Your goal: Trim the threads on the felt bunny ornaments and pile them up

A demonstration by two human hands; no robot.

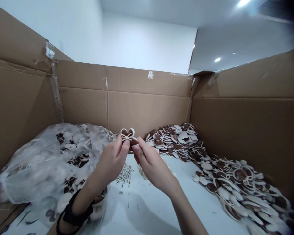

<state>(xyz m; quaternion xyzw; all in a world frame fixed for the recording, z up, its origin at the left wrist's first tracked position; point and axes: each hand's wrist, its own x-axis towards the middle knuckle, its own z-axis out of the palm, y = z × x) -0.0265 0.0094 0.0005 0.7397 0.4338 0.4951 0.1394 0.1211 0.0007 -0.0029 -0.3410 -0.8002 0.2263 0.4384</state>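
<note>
Between both hands, above the white table, is a brown felt piece (125, 133) with white edging, two rounded ear shapes at its top and a small cream bow across it. My left hand (115, 158) pinches it from the left with thumb and fingers, just below the bow. On the other side, my right hand (150, 162) has thumb and fingertips closed on its lower right edge. Fingers cover much of the lower part. Under the hands lies a scatter of small pale pieces (125, 173), too small to name.
Cardboard walls (147, 107) enclose the white table (142, 212). At left sits a translucent plastic bag (39, 166) with similar brown and white pieces. A heap of them (176, 140) rises at the back right, and another pile (247, 192) spreads along the right wall.
</note>
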